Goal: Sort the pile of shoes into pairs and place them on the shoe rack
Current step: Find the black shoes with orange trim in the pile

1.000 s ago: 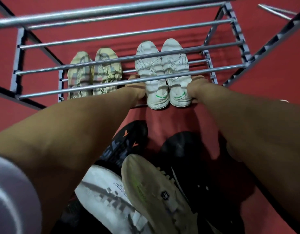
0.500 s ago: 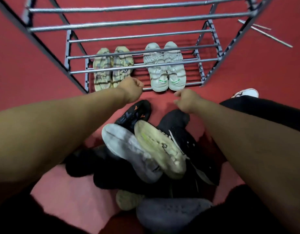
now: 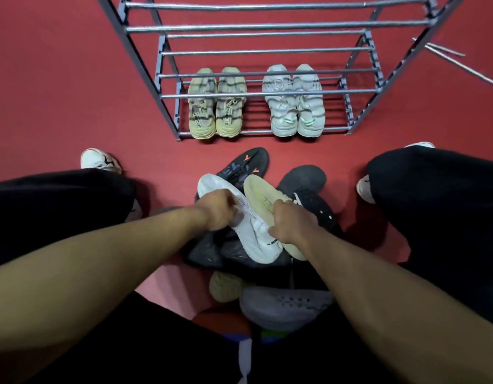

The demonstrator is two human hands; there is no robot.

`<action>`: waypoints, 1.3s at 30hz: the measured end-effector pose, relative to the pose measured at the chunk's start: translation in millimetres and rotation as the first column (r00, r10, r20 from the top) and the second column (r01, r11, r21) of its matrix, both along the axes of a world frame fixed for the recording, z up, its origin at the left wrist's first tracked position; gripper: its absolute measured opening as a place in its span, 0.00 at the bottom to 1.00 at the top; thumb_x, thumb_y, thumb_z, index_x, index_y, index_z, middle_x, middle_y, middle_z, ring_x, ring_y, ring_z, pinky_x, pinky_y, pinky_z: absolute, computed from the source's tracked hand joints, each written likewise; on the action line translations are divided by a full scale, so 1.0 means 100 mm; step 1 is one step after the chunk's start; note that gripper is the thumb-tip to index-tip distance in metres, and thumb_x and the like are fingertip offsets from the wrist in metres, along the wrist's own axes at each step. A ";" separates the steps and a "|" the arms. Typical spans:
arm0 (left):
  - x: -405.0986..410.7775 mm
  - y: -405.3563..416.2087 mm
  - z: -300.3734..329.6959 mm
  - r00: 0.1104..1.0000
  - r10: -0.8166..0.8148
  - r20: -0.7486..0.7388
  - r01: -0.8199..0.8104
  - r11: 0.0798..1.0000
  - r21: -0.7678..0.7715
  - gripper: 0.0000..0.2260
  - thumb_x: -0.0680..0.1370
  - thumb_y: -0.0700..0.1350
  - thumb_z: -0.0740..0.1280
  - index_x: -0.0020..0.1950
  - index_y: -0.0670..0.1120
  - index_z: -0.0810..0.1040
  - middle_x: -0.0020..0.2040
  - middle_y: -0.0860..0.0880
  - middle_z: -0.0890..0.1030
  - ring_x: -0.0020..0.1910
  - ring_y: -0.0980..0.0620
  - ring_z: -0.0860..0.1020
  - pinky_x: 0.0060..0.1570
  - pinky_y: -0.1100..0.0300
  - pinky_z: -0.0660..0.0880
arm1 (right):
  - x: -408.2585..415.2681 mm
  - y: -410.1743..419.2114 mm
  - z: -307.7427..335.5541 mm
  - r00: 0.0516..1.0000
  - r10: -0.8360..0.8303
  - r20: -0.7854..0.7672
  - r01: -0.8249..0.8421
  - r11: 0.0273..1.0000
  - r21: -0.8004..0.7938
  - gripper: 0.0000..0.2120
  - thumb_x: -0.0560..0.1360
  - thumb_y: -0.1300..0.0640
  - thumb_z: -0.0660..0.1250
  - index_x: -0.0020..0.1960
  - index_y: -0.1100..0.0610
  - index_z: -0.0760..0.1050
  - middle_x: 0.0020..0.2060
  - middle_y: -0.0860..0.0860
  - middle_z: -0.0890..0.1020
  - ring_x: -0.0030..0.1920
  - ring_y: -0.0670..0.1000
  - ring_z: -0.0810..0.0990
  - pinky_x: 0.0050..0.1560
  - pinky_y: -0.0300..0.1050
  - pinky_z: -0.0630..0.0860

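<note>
My left hand [image 3: 219, 209] is closed over the white knit trainer [image 3: 239, 217] lying on top of the pile of shoes [image 3: 262, 245]; my right hand [image 3: 288, 221] grips the pale yellow-soled trainer [image 3: 263, 195] just beside it, sole up. Half a second ago both hands were empty at the front rail of the grey metal tube shoe rack [image 3: 267, 92]; they have since withdrawn to the pile. In my judgement the second pair is delivered and the next selection has begun.

Status of the rack: a beige knit pair [image 3: 216, 106] sits left and a white pair with green heel tabs [image 3: 293, 101] right on the lowest far shelf. The upper shelves are bare.

Remaining in the pile: a black trainer with orange marks [image 3: 245, 164] on the far side, dark grey and black shoes to the right, a grey perforated clog [image 3: 284, 306] nearest me. The two shoes held differ in colour and may not match. My knees flank the pile; loose metal rods [image 3: 456, 62] lie far right on the red floor [image 3: 59, 79].
</note>
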State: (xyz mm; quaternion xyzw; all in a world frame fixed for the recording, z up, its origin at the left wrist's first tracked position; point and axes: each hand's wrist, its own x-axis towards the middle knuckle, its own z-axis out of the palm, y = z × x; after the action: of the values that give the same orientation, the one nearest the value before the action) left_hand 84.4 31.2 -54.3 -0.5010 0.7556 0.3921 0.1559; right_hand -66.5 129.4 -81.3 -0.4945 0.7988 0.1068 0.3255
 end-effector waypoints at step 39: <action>0.49 -0.50 -0.32 0.353 0.916 -0.192 -0.807 0.402 0.433 0.17 0.77 0.37 0.63 0.64 0.48 0.66 0.42 0.48 0.78 0.35 0.51 0.78 0.32 0.56 0.79 | 0.15 -0.45 0.06 0.566 -0.530 0.631 0.505 0.828 0.243 0.28 0.76 0.34 0.57 0.59 0.57 0.76 0.50 0.53 0.80 0.46 0.52 0.79 0.42 0.47 0.79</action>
State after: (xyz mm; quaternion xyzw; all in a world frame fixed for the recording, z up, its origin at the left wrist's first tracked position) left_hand 133.7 -18.9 -86.2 -0.7063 0.3276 0.6040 -0.1700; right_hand -51.5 84.7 -75.7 -0.2369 0.7315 -0.1662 0.6174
